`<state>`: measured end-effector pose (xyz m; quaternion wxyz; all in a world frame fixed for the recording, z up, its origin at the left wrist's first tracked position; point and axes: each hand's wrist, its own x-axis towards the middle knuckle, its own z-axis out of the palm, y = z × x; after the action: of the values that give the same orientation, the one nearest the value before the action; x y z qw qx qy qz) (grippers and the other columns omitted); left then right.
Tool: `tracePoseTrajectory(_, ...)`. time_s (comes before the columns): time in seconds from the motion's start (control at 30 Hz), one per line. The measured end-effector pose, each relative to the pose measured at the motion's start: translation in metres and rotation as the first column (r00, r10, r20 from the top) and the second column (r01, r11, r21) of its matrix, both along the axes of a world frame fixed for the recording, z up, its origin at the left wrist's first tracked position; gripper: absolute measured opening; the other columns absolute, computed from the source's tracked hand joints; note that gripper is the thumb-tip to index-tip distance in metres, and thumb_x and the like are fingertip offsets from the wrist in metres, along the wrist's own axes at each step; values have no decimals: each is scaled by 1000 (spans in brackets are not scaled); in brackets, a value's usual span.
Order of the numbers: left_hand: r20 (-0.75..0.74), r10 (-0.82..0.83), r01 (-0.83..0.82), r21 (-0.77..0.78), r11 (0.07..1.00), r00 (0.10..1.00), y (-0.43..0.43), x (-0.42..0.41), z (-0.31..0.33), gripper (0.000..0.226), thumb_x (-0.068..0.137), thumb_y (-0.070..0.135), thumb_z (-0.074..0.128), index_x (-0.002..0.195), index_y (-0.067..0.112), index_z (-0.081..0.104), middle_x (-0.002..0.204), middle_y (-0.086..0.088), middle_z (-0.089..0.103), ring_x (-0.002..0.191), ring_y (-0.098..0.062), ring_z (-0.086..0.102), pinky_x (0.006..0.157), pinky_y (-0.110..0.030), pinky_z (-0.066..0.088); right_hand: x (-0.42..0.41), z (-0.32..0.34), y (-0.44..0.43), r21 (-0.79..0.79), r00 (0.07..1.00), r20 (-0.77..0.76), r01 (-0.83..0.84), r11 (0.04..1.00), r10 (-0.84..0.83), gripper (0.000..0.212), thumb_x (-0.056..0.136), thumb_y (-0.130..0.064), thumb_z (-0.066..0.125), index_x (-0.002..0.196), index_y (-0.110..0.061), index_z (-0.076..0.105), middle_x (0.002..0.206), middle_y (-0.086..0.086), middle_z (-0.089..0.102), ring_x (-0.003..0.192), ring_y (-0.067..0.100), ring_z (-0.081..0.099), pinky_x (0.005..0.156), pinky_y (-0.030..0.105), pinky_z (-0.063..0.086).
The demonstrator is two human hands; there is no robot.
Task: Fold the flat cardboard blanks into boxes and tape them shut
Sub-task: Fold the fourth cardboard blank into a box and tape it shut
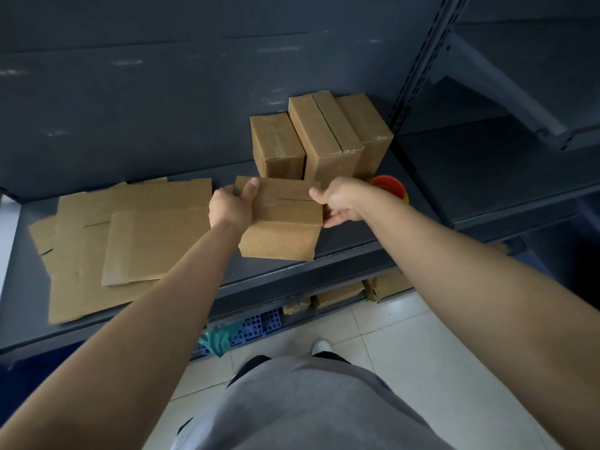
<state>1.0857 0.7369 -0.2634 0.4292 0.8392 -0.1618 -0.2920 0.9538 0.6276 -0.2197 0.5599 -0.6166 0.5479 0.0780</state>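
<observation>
1 view only: a wide-angle camera worn on the head, facing forward and tilted steeply down. The shelf [345, 238] sits at arm's reach ahead, the person's own torso [308, 410] fills the bottom edge, tiled floor [406, 336] right below. Straight lines bow outward.

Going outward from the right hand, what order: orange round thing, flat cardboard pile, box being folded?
1. Box being folded: held by the right hand.
2. Orange round thing: just behind the wrist, right side.
3. Flat cardboard pile: far left.
</observation>
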Motion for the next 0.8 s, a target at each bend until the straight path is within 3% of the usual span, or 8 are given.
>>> tracePoseTrajectory(0.13,3,-33,33,-14,999,999,7,3,-3,51,94,50,47,113,5,58,104,-12,62,84,-21,53,69,-31,41,1,0,7,-32,999,-50,8,999,-9,48,101,-26,45,139,1,36,129,18,57,113,29,61,93,38,52)
tracePoseTrajectory(0.33,-31,-29,27,-47,999,999,14,6,-1,49,96,45,48,123,4,54,100,-3,55,90,-19,52,75,-29,40,6,2,15,-34,997,-37,71,997,-72,41,101,-24,46,131,4,43,125,16,59,113,28,60,86,34,52)
tracePoseTrajectory(0.53,-62,88,-98,-183,978,994,20,26,-1,42,91,29,62,127,10,50,125,-5,55,108,-19,52,91,-30,43,25,-9,26,17,995,22,97,995,-98,32,99,-9,47,128,6,46,127,23,57,114,35,59,94,44,51)
tracePoseTrajectory(0.63,-87,284,-285,3,959,955,14,31,0,72,82,43,69,136,9,37,137,-10,39,124,-28,42,103,-39,38,39,-12,33,13,996,48,79,997,-80,33,97,-2,46,129,5,47,128,21,57,114,36,59,93,44,52)
tracePoseTrajectory(0.7,-106,356,-344,118,932,928,16,27,5,92,75,48,74,140,8,23,141,-11,28,124,-26,38,101,-34,36,48,-15,37,26,998,6,58,998,-59,31,95,-2,52,125,7,49,124,17,61,112,34,61,95,43,51)
tracePoseTrajectory(0.8,-149,335,-346,-54,937,930,22,27,1,80,75,34,78,131,12,26,136,-7,28,102,-18,38,86,-26,34,57,-13,37,106,994,-7,111,988,-111,31,97,-3,49,126,9,47,125,20,59,112,34,61,96,38,50)
